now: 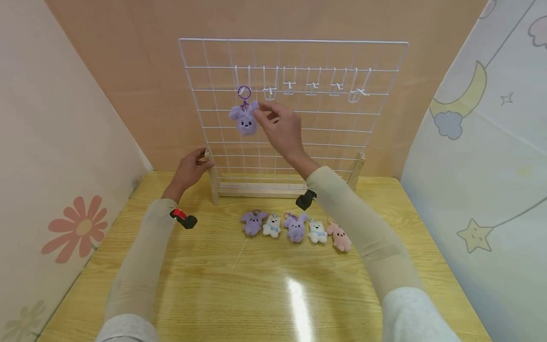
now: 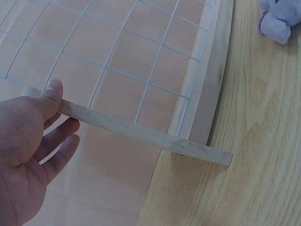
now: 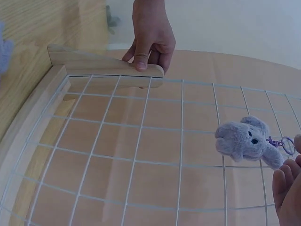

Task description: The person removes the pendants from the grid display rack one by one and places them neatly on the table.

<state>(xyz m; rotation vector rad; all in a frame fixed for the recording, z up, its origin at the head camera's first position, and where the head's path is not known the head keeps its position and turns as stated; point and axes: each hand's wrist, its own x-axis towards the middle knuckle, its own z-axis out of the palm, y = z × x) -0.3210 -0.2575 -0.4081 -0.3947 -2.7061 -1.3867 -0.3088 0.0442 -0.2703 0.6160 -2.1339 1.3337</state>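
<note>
A purple plush keychain (image 1: 246,121) hangs by its purple ring at the leftmost hook of the white wire grid rack (image 1: 295,42). My right hand (image 1: 283,128) is at its right-hand ear, with thumb and fingertips pinching the ear's edge; the right wrist view shows the curled fingers (image 3: 287,181) against that ear. At the rack's left end, my left hand (image 1: 188,170) holds the top of the wooden upright (image 1: 213,183). The left wrist view has the thumb over this wooden post (image 2: 127,127) and the fingers on its other side.
Several white hooks (image 1: 315,86) line the grid to the right. On the table (image 1: 239,285) before the rack lie purple plush keychains (image 1: 253,223), white bear ones (image 1: 272,225) and a pink one (image 1: 340,238). Patterned walls (image 1: 483,190) flank both sides.
</note>
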